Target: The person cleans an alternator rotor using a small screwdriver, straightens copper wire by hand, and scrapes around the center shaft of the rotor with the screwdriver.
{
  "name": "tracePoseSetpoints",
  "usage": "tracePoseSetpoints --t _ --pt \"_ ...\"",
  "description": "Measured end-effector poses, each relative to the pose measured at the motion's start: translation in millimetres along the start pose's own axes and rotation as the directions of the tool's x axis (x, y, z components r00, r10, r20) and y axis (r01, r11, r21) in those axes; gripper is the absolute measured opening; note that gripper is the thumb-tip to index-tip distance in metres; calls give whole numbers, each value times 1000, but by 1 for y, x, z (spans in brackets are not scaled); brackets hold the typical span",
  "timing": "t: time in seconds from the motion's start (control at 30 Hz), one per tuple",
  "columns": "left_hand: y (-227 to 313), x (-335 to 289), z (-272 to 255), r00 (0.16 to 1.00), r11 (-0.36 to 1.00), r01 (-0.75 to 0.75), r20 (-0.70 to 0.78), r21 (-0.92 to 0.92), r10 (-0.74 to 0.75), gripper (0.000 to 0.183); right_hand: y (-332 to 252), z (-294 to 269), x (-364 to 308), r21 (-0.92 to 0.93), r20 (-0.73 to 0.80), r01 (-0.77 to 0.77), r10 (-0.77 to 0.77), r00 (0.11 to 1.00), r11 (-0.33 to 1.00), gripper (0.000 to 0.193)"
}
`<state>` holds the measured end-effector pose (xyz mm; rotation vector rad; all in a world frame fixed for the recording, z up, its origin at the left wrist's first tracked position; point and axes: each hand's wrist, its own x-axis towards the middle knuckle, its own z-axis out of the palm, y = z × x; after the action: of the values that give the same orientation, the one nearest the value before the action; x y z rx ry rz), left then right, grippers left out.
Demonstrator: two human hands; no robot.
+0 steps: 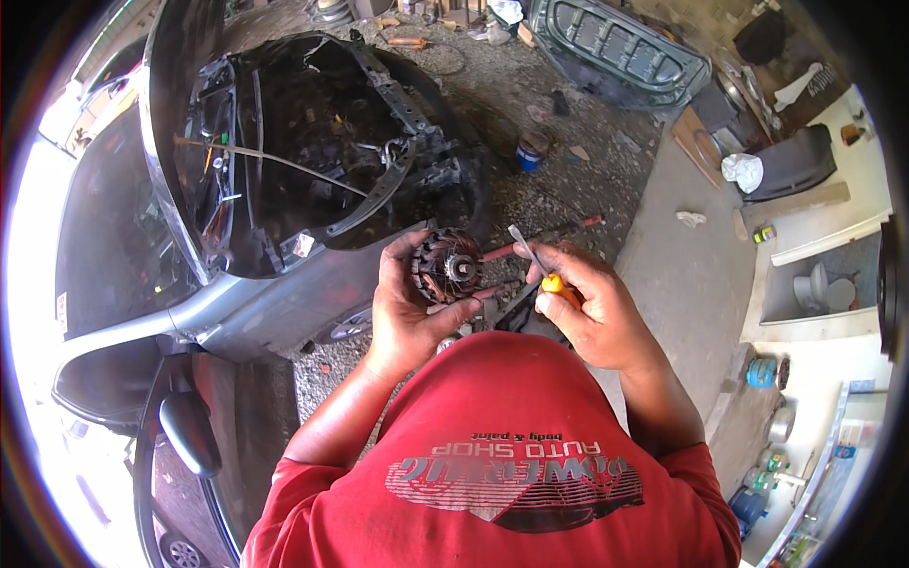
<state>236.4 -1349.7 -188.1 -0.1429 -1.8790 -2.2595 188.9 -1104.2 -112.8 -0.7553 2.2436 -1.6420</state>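
Note:
My left hand [405,320] is wrapped round a rotor [447,269], which looks like part of an alternator. It is dark and round, with reddish-brown windings or fins about its rim and a bright metal shaft end at its centre. To the right, my right hand [598,310] grips a screwdriver [557,286] by its yellow-orange handle between thumb and fingers. Its metal blade slants up and to the left, apart from the rotor. The palm side of both hands is partly hidden.
A dark car fender [275,308] and its exposed front end [312,142] lie to the left, with an open door [227,426]. Beyond my hands stand a blue can [530,156] and a red bar [559,233] on gravel. A green panel [620,47] leans at the back.

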Motion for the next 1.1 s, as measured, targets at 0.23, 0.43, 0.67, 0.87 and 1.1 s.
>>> tracePoseSetpoints --t 0.23,0.43,0.67,0.87,1.1 --pt "1 0 -1 999 999 -39 27 -12 39 95 3 -4 0 -68 14 72 -71 997 995 46" --pt "2 -1 -2 999 987 -25 39 -157 32 98 2 -4 0 -128 3 107 -108 994 986 43" --pt "8 -1 -5 996 946 58 83 -319 -33 98 -3 -6 1 -132 13 47 -46 999 990 41" --pt "9 -1 -5 996 908 89 60 -409 -71 100 -6 -7 1 -220 -1 120 -123 992 968 42" --pt "9 -3 -3 994 910 101 70 -402 -80 101 -1 -6 -2 -228 -12 126 -132 991 966 41"
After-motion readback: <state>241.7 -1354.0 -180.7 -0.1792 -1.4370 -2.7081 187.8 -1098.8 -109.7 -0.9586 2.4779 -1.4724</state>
